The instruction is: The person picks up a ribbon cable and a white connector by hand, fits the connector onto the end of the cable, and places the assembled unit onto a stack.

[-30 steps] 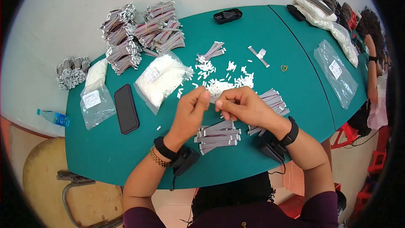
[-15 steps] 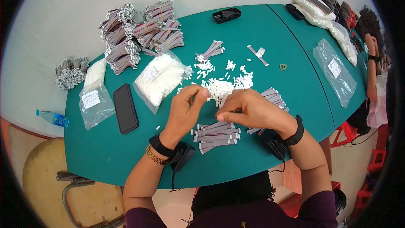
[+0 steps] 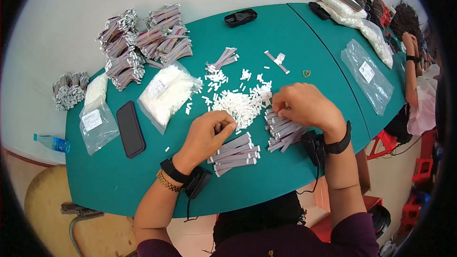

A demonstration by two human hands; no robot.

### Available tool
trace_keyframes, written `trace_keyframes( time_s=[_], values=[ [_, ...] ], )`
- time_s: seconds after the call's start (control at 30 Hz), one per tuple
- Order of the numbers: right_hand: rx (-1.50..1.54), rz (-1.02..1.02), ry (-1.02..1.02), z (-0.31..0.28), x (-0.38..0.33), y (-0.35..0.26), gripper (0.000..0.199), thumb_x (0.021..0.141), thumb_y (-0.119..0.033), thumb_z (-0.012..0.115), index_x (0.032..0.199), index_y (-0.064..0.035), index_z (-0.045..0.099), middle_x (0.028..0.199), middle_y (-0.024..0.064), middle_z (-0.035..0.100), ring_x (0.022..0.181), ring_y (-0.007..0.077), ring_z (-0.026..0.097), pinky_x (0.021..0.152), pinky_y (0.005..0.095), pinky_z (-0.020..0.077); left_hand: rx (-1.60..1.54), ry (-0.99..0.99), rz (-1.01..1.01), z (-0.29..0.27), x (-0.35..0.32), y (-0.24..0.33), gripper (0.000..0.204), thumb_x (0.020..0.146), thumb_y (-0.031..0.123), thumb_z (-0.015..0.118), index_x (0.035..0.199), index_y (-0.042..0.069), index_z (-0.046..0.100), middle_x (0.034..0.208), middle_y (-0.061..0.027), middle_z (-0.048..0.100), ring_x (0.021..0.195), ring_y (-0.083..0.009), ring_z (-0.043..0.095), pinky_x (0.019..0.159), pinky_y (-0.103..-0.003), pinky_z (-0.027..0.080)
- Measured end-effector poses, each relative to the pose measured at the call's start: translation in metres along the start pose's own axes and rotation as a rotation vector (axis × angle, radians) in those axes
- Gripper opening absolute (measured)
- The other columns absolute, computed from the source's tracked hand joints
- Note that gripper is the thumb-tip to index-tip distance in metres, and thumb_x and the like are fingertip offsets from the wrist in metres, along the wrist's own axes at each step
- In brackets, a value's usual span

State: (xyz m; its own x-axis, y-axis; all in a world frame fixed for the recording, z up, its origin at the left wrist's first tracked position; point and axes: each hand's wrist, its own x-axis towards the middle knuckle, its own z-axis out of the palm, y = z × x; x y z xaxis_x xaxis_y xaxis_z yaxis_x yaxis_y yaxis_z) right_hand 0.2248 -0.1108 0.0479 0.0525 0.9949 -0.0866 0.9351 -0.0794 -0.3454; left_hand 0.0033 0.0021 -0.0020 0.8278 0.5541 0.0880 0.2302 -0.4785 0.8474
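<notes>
Over now to the right-hand pile of grey strips (image 3: 283, 132), bent above its upper left end with the right hand (image 3: 308, 107), fingers angled down, grip too hidden to tell. Curled at the left hand (image 3: 205, 133), thumb near forefinger, impossible to tell whether holding anything. Likely light, flat, bendy, prone to slide; probably best taken by one white end. Close by, loose white pieces (image 3: 238, 107), likely easy to scatter. Tight between there and the nearer strip pile (image 3: 235, 156); roomier on bench (image 3: 104, 176) leftward, before the curved edge.
</notes>
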Motion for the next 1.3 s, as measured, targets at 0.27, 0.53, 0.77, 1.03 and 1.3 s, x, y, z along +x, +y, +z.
trace_keyframes(
  time_s=[0.27,0.53,0.77,1.03,1.3],
  values=[
    [-0.020,0.010,-0.086,-0.0013,0.0008,0.0038,0.005,0.068,-0.008,0.062,0.073,-0.0090,0.062,0.074,0.0074,0.061,0.073,0.0271,0.059,0.060,0.0362,0.0442,0.069,-0.009,0.040,0.0025,0.0002,-0.0035,0.013,0.071,0.003,0.069,0.082,0.003,0.063,0.067,-0.0016,0.052,0.059,-0.0115,0.041,0.055,-0.025,0.036],
    [-0.029,0.021,-0.009,-0.0075,-0.0001,0.0066,0.006,0.068,-0.009,0.061,0.074,-0.0087,0.062,0.069,0.0083,0.061,0.070,0.0280,0.059,0.058,0.0366,0.0438,0.136,-0.035,0.084,0.0000,0.0013,-0.0029,0.015,0.069,0.006,0.071,0.080,0.006,0.061,0.070,-0.0029,0.054,0.066,-0.0182,0.050,0.057,-0.029,0.041],
    [0.000,-0.013,0.025,-0.0049,-0.0003,0.0084,0.006,0.068,-0.009,0.063,0.074,-0.0081,0.062,0.070,0.0083,0.062,0.068,0.0283,0.059,0.058,0.0371,0.0439,0.146,-0.039,0.158,0.0003,0.0016,-0.0039,0.016,0.067,0.003,0.072,0.080,0.006,0.062,0.067,-0.0017,0.051,0.060,-0.0146,0.042,0.056,-0.027,0.037],
    [0.022,0.008,-0.082,-0.0025,0.0008,0.0073,0.005,0.069,-0.010,0.063,0.072,-0.0076,0.061,0.069,0.0084,0.061,0.068,0.0284,0.059,0.058,0.0363,0.0438,0.187,-0.010,0.179,0.0022,0.0017,-0.0046,0.013,0.069,0.004,0.069,0.079,0.006,0.061,0.069,-0.0035,0.054,0.063,-0.0179,0.049,0.056,-0.029,0.040],
    [-0.005,0.004,-0.001,-0.0085,0.0000,0.0073,0.002,0.074,-0.009,0.058,0.075,-0.0072,0.058,0.067,0.0100,0.060,0.067,0.0280,0.059,0.057,0.0367,0.0430,0.167,0.036,0.219,0.0023,0.0013,-0.0064,0.011,0.070,0.003,0.068,0.079,0.005,0.062,0.068,-0.0026,0.053,0.058,-0.0143,0.043,0.053,-0.026,0.036]
  ],
)
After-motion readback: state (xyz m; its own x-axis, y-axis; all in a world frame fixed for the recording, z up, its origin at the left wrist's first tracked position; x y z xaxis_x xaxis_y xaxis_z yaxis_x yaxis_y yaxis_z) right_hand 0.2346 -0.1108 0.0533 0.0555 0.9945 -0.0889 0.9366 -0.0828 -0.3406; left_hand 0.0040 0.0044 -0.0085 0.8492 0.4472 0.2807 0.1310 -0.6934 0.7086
